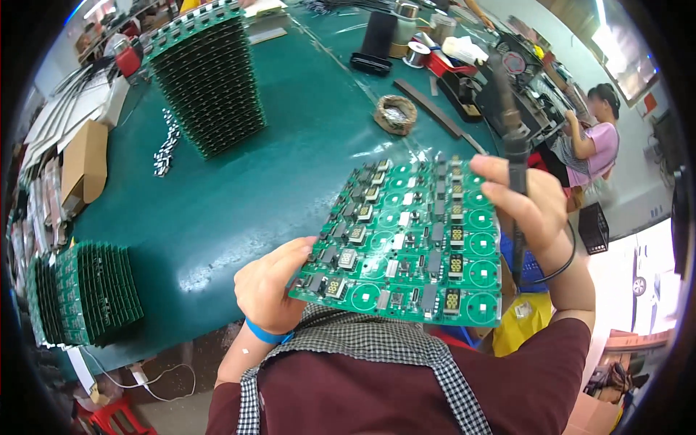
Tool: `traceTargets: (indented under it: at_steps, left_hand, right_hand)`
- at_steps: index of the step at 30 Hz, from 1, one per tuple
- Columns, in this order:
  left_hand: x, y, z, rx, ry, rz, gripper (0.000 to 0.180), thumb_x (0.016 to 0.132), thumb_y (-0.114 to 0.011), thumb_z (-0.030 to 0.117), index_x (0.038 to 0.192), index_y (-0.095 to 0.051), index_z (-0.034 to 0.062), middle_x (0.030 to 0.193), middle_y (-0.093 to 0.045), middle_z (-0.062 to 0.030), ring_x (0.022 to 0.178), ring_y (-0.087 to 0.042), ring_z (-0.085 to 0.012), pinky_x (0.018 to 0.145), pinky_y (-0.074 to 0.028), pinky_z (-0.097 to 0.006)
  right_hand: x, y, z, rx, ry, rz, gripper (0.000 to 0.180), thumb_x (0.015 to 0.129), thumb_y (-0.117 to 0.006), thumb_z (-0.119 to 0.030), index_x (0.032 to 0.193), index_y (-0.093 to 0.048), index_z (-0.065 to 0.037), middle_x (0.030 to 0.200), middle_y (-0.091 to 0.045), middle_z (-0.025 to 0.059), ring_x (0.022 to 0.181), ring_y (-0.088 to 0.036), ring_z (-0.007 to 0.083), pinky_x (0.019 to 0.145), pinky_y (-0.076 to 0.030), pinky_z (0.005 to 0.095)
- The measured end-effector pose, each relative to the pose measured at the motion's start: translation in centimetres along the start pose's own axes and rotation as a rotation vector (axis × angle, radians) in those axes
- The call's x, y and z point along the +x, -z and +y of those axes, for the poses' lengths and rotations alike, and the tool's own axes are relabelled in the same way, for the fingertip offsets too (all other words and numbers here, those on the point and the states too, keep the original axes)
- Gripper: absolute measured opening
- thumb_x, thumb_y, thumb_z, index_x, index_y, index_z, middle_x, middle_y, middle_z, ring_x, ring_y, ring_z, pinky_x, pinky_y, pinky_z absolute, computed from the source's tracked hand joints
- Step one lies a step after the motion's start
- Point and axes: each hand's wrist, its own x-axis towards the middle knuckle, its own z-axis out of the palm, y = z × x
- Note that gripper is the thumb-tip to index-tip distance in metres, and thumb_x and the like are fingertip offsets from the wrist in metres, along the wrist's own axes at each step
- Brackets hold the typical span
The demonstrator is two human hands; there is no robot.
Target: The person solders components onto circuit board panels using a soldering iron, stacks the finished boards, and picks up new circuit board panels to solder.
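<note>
A green circuit board panel (399,246), with repeated rows of small digit displays, chips and round marked areas, is held tilted in front of my chest. My left hand (272,283) grips its left edge, thumb on top, the other fingers hidden beneath. At the upper right corner, my right hand (533,199) has its fingers bent at the board's edge. It also holds what looks like a soldering iron (516,148), its dark handle upright and its tip pointing away from me. A blue band (267,332) circles my left wrist.
Stacks of circuit boards stand on the green table (217,225): a tall stack (210,87) at the back and shorter ones (101,293) at left. A small round container (395,114), solder spool (416,54) and metal bar (428,107) lie beyond. A co-worker (594,138) sits at right.
</note>
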Motion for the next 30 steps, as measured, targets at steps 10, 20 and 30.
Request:
traceTargets:
  at_steps: [10, 20, 30]
  left_hand:
    - [-2.2, 3.9, -1.5, 0.328, 0.044, -0.004, 0.028, 0.063, -0.062, -0.010, 0.089, -0.065, 0.0006, 0.084, -0.067, -0.0153, 0.068, -0.066, -0.0253, 0.057, -0.052, -0.029]
    - [-3.8, 4.2, -2.5, 0.388, 0.206, 0.026, 0.034, 0.058, -0.062, -0.014, 0.089, -0.063, 0.0006, 0.084, -0.066, -0.0148, 0.069, -0.066, -0.0277, 0.059, -0.052, -0.030]
    - [-2.7, 3.2, -1.5, 0.378, 0.029, -0.014, 0.028, 0.061, -0.070, -0.002, 0.089, -0.064, 0.0021, 0.083, -0.064, -0.0107, 0.061, -0.063, -0.0225, 0.050, -0.049, -0.029]
  right_hand:
    - [-1.4, -17.8, -5.4, 0.443, -0.404, 0.380, 0.021, 0.067, -0.067, 0.000, 0.087, -0.064, -0.004, 0.087, -0.070, 0.0133, 0.067, -0.068, 0.0223, 0.056, -0.051, 0.0276]
    - [-0.9, -21.4, -6.3, 0.541, -0.434, 0.316, 0.021, 0.068, -0.064, -0.004, 0.089, -0.064, -0.003, 0.091, -0.070, 0.0152, 0.072, -0.068, 0.0234, 0.061, -0.051, 0.0284]
    - [-1.6, -21.5, -5.4, 0.733, -0.502, 0.350, 0.019, 0.070, -0.064, -0.004, 0.088, -0.062, 0.000, 0.089, -0.070, 0.0164, 0.080, -0.070, 0.0259, 0.066, -0.053, 0.0291]
